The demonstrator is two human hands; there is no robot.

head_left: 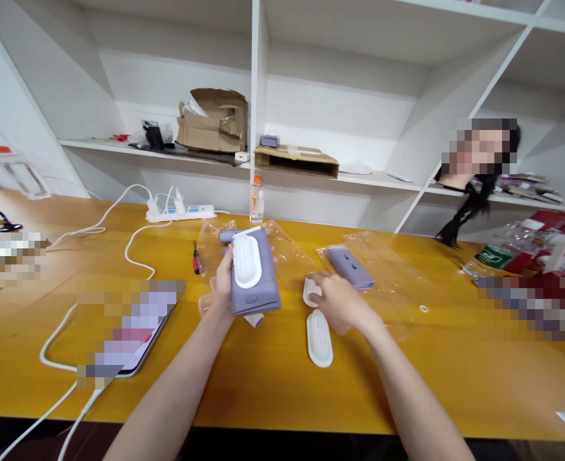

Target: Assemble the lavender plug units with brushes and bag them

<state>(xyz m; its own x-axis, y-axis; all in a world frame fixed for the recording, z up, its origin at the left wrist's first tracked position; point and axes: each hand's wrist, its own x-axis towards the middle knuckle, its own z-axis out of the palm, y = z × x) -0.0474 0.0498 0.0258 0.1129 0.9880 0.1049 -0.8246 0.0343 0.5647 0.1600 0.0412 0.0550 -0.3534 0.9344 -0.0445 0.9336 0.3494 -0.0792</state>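
My left hand [223,282] grips a purple case [269,275] above the table, with a white oval piece [247,261] lying against its upper face. Over the table to the right, my right hand [339,301] has its fingers bent down onto a small white oval piece [311,292], whose right side they cover. Just below that, a second white oval piece [319,339] lies flat. Another purple case [352,267] with two dark marks rests on clear plastic behind my right hand. A purple roll-shaped thing [227,235] is partly hidden behind the held case.
A phone [141,330] with white cables lies left on the wooden table [273,390]. Behind are a power strip [191,212], a small bottle [258,202] and a red-black screwdriver [196,259]. Bottles [496,253] stand right, below a dark-haired head [484,150] at the shelves.
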